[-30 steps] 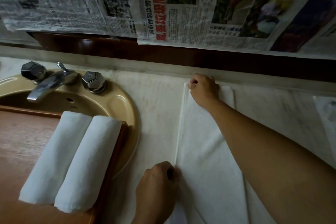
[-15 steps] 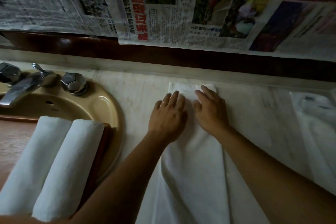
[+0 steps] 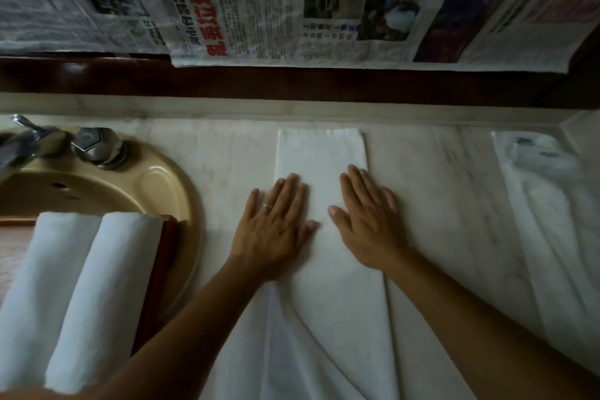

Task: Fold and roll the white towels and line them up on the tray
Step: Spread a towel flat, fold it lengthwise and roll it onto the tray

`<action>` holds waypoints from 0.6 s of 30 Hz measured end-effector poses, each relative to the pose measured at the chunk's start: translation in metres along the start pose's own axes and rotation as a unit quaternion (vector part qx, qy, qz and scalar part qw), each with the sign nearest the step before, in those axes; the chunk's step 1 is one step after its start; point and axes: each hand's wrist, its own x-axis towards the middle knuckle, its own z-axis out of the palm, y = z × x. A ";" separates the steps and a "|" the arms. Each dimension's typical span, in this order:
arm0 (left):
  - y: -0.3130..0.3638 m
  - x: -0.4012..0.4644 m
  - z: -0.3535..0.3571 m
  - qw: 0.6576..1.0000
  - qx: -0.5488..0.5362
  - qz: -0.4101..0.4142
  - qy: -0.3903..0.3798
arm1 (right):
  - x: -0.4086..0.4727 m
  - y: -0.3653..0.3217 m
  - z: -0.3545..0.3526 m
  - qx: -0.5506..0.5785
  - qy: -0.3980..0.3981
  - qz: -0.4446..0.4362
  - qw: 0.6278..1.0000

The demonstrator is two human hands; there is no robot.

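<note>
1. Fingers (image 3: pixel 289 191) of the left hand (image 3: pixel 276 227) lie straight and together, flat on the folded white towel (image 3: pixel 321 159); nothing grasped, just pressing down.
2. Right hand (image 3: pixel 367 221) same: fingers straight, slightly spread, palm down on the towel's right half, released, holding nothing.
3. Hands sit side by side, thumbs pointing toward each other, a strip of towel bare between them. Ring visible on a left-hand finger.
4. Folded towel is a long narrow strip on the pale marble surface (image 3: pixel 438 178), running from 12 o'clock near the back wall down to 6 o'clock out of frame. Far end square and flat; near end has loose creases and an overlapping layer.
5. Two rolled towels (image 3: pixel 78 286) at 8 o'clock, lying touching side by side on the wooden tray (image 3: pixel 165 256), at the tray's right edge.
6. Tray rests over the beige sink (image 3: pixel 156 178) at 9 o'clock; metal faucet (image 3: pixel 29 143) and a faceted knob (image 3: pixel 94 146) at 10 o'clock.
7. More white cloth (image 3: pixel 545 204), rumpled, unrolled, at 3 o'clock on the surface, well apart from the hands.
8. Newspaper sheets (image 3: pixel 292 3) hang across the wall at 12 o'clock, above a dark wooden band.
</note>
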 end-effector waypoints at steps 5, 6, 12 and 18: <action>-0.016 0.007 -0.009 0.994 0.001 -0.106 -0.004 | 0.012 0.001 -0.005 -0.011 -0.003 0.017 1.000; -0.009 0.000 -0.010 0.993 -0.005 -0.118 0.005 | 0.002 -0.003 -0.006 -0.003 0.010 0.025 1.000; 0.014 -0.051 0.008 1.000 -0.016 -0.006 -0.023 | -0.076 -0.003 0.009 0.007 0.000 0.005 1.000; 0.005 -0.028 -0.007 0.995 -0.040 -0.086 -0.016 | -0.055 -0.005 0.000 -0.019 0.004 0.022 1.000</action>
